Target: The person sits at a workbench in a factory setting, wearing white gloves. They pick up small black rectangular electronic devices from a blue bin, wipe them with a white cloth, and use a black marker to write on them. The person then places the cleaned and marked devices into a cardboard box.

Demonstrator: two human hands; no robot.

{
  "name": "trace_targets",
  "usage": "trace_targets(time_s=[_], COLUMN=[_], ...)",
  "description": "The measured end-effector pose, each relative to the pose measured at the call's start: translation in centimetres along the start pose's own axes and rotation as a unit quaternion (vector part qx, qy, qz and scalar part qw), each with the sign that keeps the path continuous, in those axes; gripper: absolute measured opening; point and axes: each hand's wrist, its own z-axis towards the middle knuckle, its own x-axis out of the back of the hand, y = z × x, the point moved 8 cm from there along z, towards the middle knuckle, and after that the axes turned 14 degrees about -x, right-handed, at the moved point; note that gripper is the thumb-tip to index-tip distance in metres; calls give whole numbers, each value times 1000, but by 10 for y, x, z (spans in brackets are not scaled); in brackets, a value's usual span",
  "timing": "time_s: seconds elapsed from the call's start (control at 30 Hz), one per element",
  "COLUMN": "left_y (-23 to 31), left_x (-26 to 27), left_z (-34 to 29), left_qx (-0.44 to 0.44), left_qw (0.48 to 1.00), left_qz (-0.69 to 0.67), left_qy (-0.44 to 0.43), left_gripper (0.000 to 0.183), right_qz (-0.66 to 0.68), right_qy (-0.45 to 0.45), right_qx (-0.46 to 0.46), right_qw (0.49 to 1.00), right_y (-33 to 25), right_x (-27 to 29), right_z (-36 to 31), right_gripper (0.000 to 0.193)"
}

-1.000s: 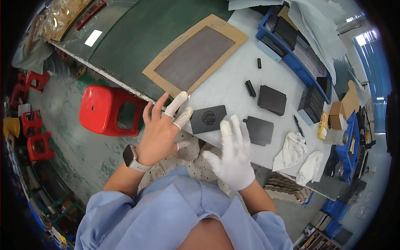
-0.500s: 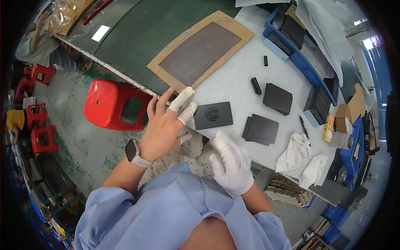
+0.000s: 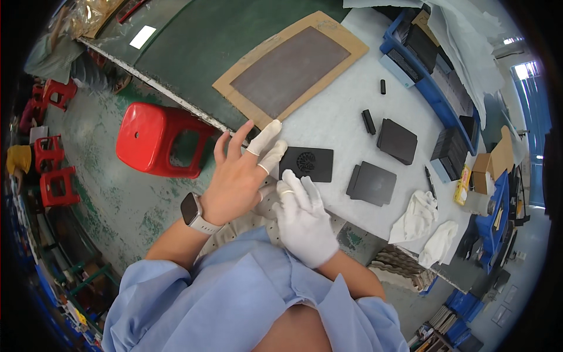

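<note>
A flat black card with a round dark emblem lies on the white-covered table in front of me. My left hand is open beside the card's left edge, fingers stretched out, with pale finger cots on some fingers and a watch at the wrist. My right hand, in a white glove, reaches to the card's near edge. Its fingers are extended and nothing shows in them. Whether the fingertips touch the card or hover over it, I cannot tell. To the right are two small stacks of plain black cards.
A cardboard-edged dark sheet lies beyond the card. Two short black cylinders, a pen, white gloves and a blue bin are on the right. A red stool stands left of the table.
My right hand has moved left and upward to the card's near edge. My left hand stays beside the card. The view has shifted slightly.
</note>
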Motion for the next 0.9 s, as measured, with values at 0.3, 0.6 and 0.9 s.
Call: trace_targets(time_s=[0.3,0.6,0.9], left_y=[-2,0,3], left_x=[-1,0,-2], left_z=[1,1,1], left_qx=[-1,-5,0], left_qw=[1000,1000,999], left_qz=[-14,6,20], left_qy=[-5,10,27], left_gripper=[73,72,71], right_qz=[96,-53,-53], right_qy=[1,-37,-92], right_qx=[-17,31,139], right_qw=[995,997,985], right_y=[26,45,15], right_x=[39,63,26], right_z=[-18,19,36], right_gripper=[33,30,28])
